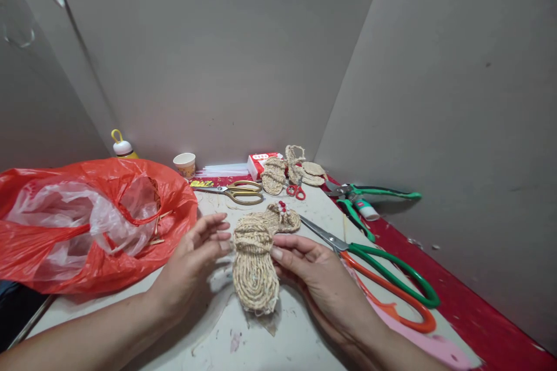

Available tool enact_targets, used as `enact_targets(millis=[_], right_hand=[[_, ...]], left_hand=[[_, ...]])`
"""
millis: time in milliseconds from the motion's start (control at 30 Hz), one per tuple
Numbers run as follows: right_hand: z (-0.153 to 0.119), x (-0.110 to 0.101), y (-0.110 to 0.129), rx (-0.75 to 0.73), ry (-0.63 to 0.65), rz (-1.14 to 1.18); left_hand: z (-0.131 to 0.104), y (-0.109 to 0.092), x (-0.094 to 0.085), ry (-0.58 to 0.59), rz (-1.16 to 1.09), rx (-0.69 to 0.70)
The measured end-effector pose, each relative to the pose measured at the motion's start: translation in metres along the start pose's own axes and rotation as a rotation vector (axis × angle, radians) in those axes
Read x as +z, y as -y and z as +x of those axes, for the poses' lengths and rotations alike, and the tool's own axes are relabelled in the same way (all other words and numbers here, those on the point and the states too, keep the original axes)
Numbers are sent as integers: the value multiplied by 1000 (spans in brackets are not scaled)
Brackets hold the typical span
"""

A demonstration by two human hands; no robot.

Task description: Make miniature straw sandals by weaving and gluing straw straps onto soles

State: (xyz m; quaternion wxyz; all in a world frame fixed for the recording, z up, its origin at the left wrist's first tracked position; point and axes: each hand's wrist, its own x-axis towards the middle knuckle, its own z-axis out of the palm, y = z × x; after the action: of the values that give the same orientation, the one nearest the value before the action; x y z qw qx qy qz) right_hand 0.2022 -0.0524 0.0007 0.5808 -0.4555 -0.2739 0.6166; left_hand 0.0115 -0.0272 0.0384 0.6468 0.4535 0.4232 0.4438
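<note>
In the middle of the view is a small woven straw sandal [255,275], its rounded end toward me and a braided strap across it. My right hand [322,278] pinches its right edge between thumb and fingers. To the left, my left hand [189,264] is half curled with its fingers apart, close to the sandal but holding nothing. Just behind lies another straw sandal [285,217], decorated with red and white beads. The long scissors [335,240] with green and orange handles rest beside my right hand, partly hidden behind it.
A red plastic bag [174,197] fills the left side. Farther back are gold-handled scissors [246,191], a paper cup [184,165], a red and white box [256,163], more straw pieces [273,177] and small red scissors [296,191]. Green-handled pliers [369,191] lie right, by grey walls.
</note>
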Motion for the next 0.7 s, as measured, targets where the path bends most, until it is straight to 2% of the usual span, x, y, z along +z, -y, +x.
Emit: enact_targets(millis=[100, 167, 333, 467, 700], right_hand=[[-1, 2, -1, 10, 44, -59], [-3, 4, -2, 30, 77, -84], [-4, 5, -5, 82, 106, -138], [-3, 3, -7, 112, 98, -168], [-3, 2, -9, 92, 155, -154]], left_hand=[[4, -11, -5, -36, 218, 188], [4, -17, -6, 24, 374, 225], [4, -22, -5, 214, 548, 48], [6, -23, -3, 326, 449, -128], [4, -21, -1, 354, 351, -166]])
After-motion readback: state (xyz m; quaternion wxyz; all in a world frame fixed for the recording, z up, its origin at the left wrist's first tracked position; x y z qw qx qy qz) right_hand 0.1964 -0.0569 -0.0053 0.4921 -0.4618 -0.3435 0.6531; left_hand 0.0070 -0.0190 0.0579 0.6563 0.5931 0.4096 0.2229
